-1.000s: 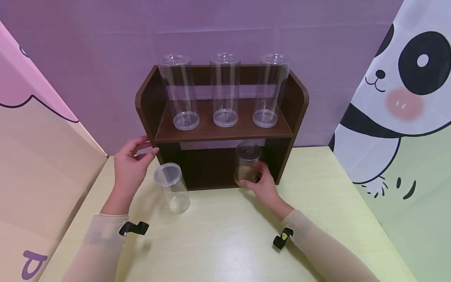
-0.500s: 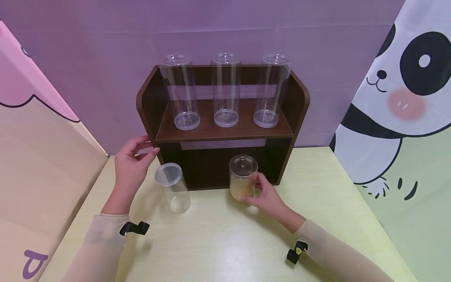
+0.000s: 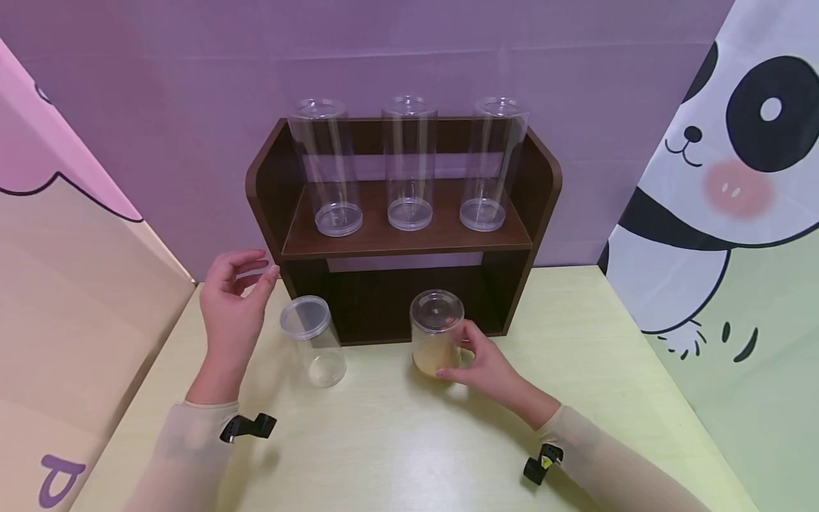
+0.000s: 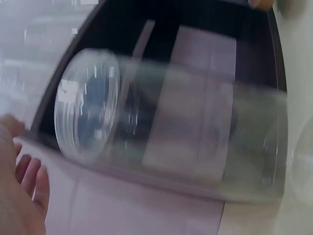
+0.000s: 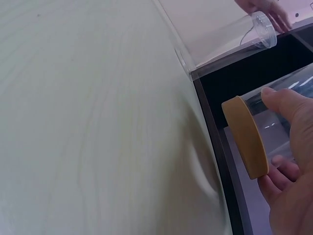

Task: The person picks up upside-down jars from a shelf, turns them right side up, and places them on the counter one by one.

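My right hand (image 3: 491,366) grips a clear jar (image 3: 430,331) in front of the shelf's lower opening. A tan lid (image 5: 246,139) forms its lower end in the right wrist view, and a gap shows between it and the table. My left hand (image 3: 233,309) is just left of the dark brown shelf (image 3: 403,245), fingers loosely bent and holding nothing. Beside it, a clear plastic canister (image 3: 313,345) with a translucent lid stands on the table by the shelf's front left corner. That canister (image 4: 190,132) is blurred in the left wrist view.
On the upper shelf board stand three tall clear canisters, at left (image 3: 335,171), middle (image 3: 409,171) and right (image 3: 489,171). A pale wood table (image 3: 384,441) spreads before the shelf. Purple cloth (image 3: 192,142) hangs behind, and a panda-print panel (image 3: 736,163) borders the right side.
My right hand has drawn the jar out of the shelf's lower compartment, toward me and slightly left. My left hand has moved slightly left, away from the shelf's side panel.
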